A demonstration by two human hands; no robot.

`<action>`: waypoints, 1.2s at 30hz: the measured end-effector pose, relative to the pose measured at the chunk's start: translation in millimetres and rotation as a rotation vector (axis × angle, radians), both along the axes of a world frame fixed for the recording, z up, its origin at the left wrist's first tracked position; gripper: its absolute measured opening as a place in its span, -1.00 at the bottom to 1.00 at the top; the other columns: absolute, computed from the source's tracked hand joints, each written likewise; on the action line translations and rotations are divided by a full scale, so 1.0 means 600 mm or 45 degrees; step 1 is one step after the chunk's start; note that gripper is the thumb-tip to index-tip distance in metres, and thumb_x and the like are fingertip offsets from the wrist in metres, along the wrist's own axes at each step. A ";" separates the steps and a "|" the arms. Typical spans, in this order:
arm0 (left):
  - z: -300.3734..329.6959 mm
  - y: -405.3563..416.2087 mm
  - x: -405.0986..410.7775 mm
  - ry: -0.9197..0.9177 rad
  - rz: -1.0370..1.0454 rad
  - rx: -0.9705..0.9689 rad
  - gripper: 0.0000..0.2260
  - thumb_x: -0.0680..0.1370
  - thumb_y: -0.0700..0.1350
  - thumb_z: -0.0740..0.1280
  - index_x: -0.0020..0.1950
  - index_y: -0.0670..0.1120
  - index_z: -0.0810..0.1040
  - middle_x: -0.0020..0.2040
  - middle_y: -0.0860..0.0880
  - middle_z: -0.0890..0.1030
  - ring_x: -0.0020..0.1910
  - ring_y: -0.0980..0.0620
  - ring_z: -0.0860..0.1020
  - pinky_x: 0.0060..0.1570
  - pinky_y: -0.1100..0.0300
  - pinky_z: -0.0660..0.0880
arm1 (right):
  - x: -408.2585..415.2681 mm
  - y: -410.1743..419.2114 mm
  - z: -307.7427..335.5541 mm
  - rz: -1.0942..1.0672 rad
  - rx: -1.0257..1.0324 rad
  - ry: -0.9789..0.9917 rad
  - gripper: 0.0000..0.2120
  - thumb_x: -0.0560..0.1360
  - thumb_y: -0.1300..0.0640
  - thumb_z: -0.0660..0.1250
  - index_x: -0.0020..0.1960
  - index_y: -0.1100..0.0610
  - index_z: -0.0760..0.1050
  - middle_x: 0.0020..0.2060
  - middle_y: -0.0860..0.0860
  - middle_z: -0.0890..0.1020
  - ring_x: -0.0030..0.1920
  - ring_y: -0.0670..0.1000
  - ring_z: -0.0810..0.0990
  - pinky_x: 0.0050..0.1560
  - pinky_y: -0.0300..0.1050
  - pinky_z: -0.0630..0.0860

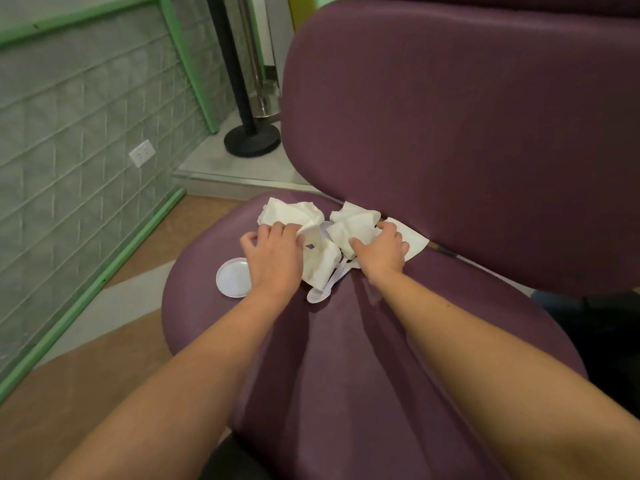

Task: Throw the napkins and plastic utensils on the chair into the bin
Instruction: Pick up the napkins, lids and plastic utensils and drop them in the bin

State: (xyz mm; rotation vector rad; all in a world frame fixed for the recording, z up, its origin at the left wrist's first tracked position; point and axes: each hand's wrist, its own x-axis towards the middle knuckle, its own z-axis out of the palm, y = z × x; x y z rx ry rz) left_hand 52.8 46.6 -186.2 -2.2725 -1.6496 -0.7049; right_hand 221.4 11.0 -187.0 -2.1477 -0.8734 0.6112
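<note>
Both my hands are down on the purple chair seat (346, 341), working into a heap of white napkins (294, 213) near the backrest (467, 133). My left hand (273, 261) lies palm down with fingers curled over the left part of the heap; a fold of napkin pokes up between its fingers, though I cannot tell how firmly it is pinched. My right hand (381, 251) has its fingers bent around a crumpled wad just beyond it, and its thumb presses on the near edge of that wad. One flat napkin (414, 242) lies right of my right hand, partly under it. Between my wrists, white plastic spoons (325, 289) stick out from under the napkins, their bowls pointing toward me. A small round white lid (232, 277) sits just left of my left hand, partly hidden by it. Further left, past the seat edge, stand a black post with a round base (252, 140) and a glass-block wall with a green frame (86, 133).
</note>
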 end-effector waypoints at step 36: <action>0.133 -0.530 0.335 -0.634 -0.856 -1.155 -0.70 0.41 -0.18 0.42 0.04 0.08 0.44 -0.20 0.05 0.55 -0.20 0.05 0.54 -0.22 0.13 0.44 | 0.159 -0.724 0.085 -0.913 0.462 0.263 -0.82 0.53 0.20 0.37 0.12 0.12 0.49 -0.02 0.00 0.59 -0.03 -0.04 0.54 -0.12 -0.31 0.41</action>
